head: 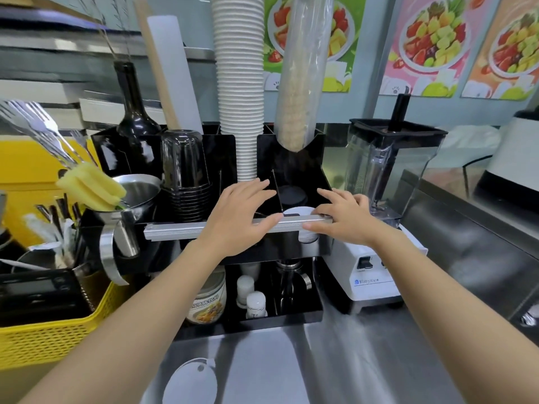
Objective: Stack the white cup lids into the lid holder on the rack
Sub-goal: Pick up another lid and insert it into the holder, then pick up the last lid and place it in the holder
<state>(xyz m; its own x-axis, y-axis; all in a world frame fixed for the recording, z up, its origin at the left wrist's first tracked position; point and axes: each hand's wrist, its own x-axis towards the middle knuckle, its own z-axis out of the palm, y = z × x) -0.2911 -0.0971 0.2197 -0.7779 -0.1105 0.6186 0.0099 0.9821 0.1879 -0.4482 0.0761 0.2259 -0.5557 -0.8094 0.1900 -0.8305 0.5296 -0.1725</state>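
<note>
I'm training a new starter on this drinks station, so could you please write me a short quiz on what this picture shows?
1. True or false: both hands rest at the rack's front rail.
2. Which stands right of the rack: A) yellow basket, B) blender, C) dark bottle?
3. Where do loose white lids lie outside the rack?

Key:
1. True: the left hand and right hand lie over the rail, beside the white lids in the holder.
2. B.
3. On the steel counter, near the bottom edge: loose lids.

Steel counter under rack, blender.
</note>
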